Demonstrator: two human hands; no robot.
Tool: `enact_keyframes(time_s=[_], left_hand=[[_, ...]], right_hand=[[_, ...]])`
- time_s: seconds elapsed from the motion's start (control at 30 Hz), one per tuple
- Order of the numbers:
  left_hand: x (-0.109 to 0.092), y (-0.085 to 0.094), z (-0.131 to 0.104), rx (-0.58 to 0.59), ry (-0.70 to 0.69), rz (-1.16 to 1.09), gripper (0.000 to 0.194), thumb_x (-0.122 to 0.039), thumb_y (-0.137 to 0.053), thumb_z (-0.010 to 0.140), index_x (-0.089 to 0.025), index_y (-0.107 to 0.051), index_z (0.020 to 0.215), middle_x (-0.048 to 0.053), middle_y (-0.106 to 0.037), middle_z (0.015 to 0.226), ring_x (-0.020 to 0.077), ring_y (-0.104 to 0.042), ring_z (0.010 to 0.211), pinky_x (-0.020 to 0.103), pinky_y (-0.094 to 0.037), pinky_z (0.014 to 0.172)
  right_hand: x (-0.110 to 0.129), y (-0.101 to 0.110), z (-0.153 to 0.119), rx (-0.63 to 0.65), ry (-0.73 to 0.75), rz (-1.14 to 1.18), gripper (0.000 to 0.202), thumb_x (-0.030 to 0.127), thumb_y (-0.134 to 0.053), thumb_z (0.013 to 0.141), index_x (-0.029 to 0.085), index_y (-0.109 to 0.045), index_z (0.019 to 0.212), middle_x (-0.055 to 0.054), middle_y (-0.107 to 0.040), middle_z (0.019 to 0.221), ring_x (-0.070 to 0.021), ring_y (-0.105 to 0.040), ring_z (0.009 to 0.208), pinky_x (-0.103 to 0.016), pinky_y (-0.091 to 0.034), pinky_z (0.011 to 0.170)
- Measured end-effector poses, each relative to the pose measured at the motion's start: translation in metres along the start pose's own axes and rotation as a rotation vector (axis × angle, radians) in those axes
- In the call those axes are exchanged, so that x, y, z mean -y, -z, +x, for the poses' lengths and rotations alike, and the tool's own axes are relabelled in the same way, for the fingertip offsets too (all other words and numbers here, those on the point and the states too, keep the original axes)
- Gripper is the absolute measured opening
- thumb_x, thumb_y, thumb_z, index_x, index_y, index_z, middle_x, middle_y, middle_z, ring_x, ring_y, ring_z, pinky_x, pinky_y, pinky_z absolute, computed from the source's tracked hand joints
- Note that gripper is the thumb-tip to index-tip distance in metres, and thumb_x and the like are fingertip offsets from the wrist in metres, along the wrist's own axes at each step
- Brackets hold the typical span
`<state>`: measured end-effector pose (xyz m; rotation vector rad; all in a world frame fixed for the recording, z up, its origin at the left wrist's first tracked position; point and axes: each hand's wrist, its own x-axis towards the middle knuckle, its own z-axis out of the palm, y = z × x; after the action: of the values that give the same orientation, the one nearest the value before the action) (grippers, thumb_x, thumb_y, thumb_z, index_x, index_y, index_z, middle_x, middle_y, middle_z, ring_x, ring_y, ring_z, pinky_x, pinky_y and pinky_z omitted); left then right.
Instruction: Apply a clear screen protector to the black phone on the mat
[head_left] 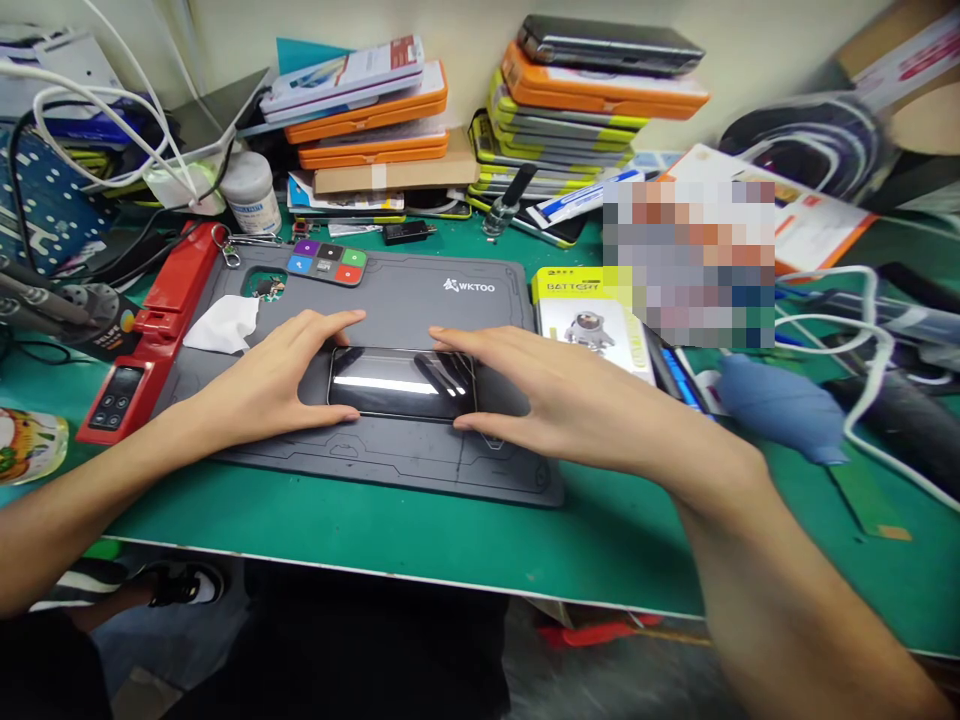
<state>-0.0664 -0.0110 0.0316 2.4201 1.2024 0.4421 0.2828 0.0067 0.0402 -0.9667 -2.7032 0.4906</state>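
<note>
A smartphone point(402, 384) with a dark, glossy screen lies lengthwise on a grey work mat point(390, 455). Around its left end curves my left hand point(289, 375), thumb and fingers apart, with the thumb by the lower edge and the fingers beyond the upper one. My right hand point(532, 390) frames the right end the same way, its thumb tip at the lower corner and its fingers over the upper corner. Whether the fingertips press on the phone is hard to tell. A crumpled white tissue point(223, 324) rests beside my left hand.
A red device point(161, 320) borders the mat's left side. Right of the mat are a yellow and white battery box point(592, 315) and a blue air blower point(784, 400). Stacked orange cases point(367, 115) and a white jar point(251, 192) stand behind, with cables at both sides.
</note>
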Motion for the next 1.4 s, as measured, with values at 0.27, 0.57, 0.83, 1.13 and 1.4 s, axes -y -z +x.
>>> enact_keyframes(time_s=[0.27,0.57,0.83,1.13,1.4], left_hand=[[0.000,0.001,0.001,0.007,0.008,-0.010,0.092,-0.053,-0.085,0.095,-0.028,-0.038,0.170,0.011,-0.067,0.140,0.0324,-0.064,0.130,0.051,-0.052,0.118],[-0.001,0.017,0.000,0.140,0.060,0.007,0.091,-0.057,-0.080,0.098,-0.029,-0.037,0.172,0.011,-0.064,0.152,0.0326,-0.065,0.140,0.046,-0.050,0.122],[0.000,0.042,-0.004,0.081,-0.197,0.218,0.032,-0.046,-0.057,0.114,-0.030,-0.074,0.137,0.007,-0.076,0.144,0.0257,-0.074,0.128,0.038,-0.058,0.108],[0.000,0.043,-0.003,-0.008,-0.305,0.514,0.037,-0.023,-0.049,0.111,-0.028,-0.085,0.109,0.002,-0.086,0.105,0.0210,-0.075,0.090,0.035,-0.053,0.076],[0.001,0.039,-0.006,0.006,-0.296,0.486,0.041,-0.020,-0.049,0.107,-0.030,-0.088,0.116,0.003,-0.084,0.093,0.0192,-0.073,0.081,0.032,-0.050,0.068]], right_hand=[[0.001,0.000,0.000,0.005,-0.010,-0.010,0.075,0.046,-0.069,0.104,0.021,-0.048,0.171,-0.015,-0.068,0.161,-0.0383,-0.070,0.140,-0.058,-0.063,0.111],[0.001,-0.001,0.000,0.012,-0.015,-0.008,0.076,0.047,-0.069,0.104,0.020,-0.046,0.172,-0.016,-0.066,0.163,-0.0392,-0.068,0.142,-0.058,-0.063,0.110],[0.004,0.000,0.001,0.023,-0.030,-0.034,0.074,0.048,-0.068,0.104,0.022,-0.048,0.170,-0.015,-0.070,0.157,-0.0387,-0.071,0.137,-0.057,-0.063,0.108],[0.004,0.000,0.002,0.044,-0.039,-0.037,0.077,0.047,-0.069,0.103,0.021,-0.047,0.172,-0.016,-0.070,0.156,-0.0400,-0.071,0.136,-0.057,-0.064,0.106],[0.004,-0.001,0.002,0.024,-0.029,-0.040,0.073,0.047,-0.066,0.105,0.022,-0.047,0.171,-0.015,-0.071,0.155,-0.0394,-0.071,0.135,-0.057,-0.064,0.105]])
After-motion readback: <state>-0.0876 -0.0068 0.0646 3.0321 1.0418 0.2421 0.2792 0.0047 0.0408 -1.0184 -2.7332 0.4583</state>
